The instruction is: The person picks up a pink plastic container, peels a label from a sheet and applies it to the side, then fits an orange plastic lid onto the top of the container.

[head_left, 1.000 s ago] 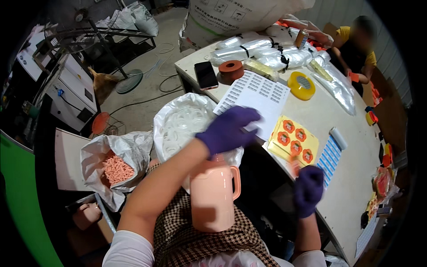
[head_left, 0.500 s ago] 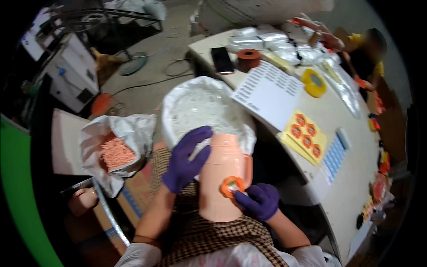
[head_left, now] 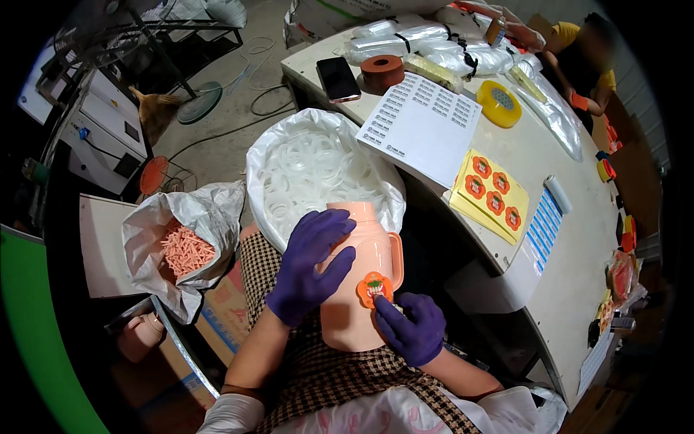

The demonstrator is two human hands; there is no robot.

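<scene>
A peach thermos jug with a side handle rests tilted back on my lap, against a checked apron. My left hand, in a purple glove, lies at the jug's upper left; its fingers and thumb are spread near the neck and shoulder. An orange flower-shaped sticker is on the jug's front. My right hand, gloved too, touches the sticker's lower edge with its stretched index finger. The thumb stands apart and the other fingers are partly hidden.
Beyond the jug stands a white sack of clear plastic rings. Left of it is a sack of small pink parts. The table at right bears sticker sheets, tape rolls and a phone. Another person sits beyond.
My right index finger has shifted onto the sticker's lower edge, and the sticker looks flatter. The left hand stays at the jug's upper left. The whole view has shifted slightly.
</scene>
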